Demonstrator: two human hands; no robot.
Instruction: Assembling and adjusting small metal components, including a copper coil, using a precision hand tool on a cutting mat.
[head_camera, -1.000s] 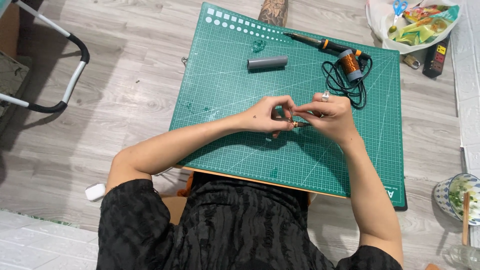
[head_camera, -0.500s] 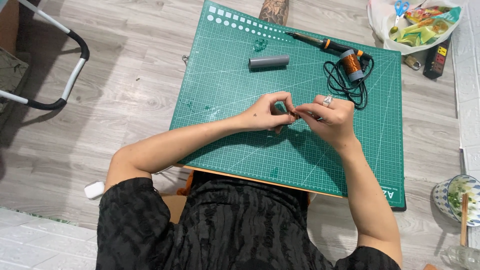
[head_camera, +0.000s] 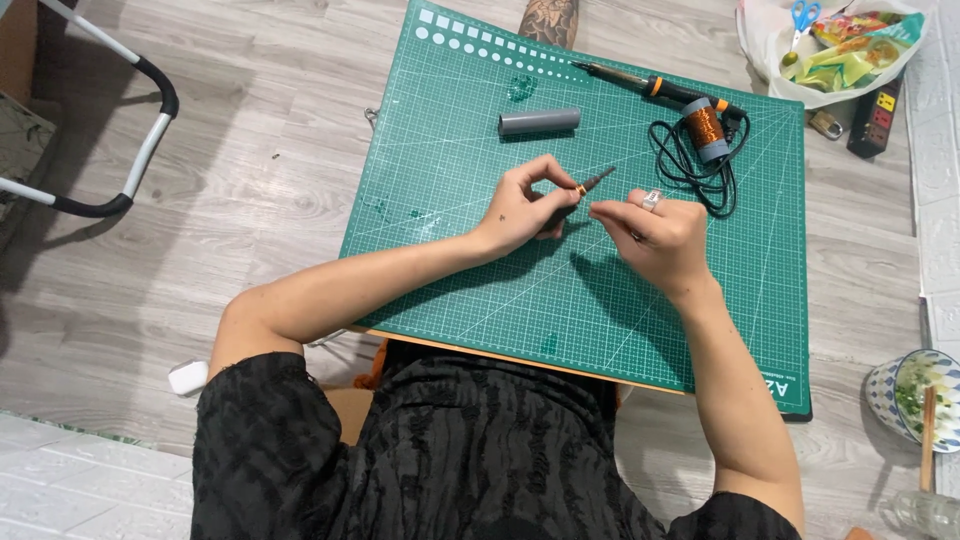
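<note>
Evidently light and stiff, the thin dark rod (head_camera: 585, 190) sits pinched between left hand (head_camera: 530, 205) fingertips; the right hand (head_camera: 655, 235) pinches closed beside it, contents unclear.

A thin dark rod (head_camera: 590, 187) with a copper-coloured band near its middle is pinched in the left hand (head_camera: 530, 205), tilted so its pointed tip rises up and to the right above the green cutting mat. Its lower end is hidden behind the fingers. The right hand (head_camera: 660, 235), just beside the tip, is curled with fingertips pinched together; whether something fine runs between them and the rod cannot be told.
</note>
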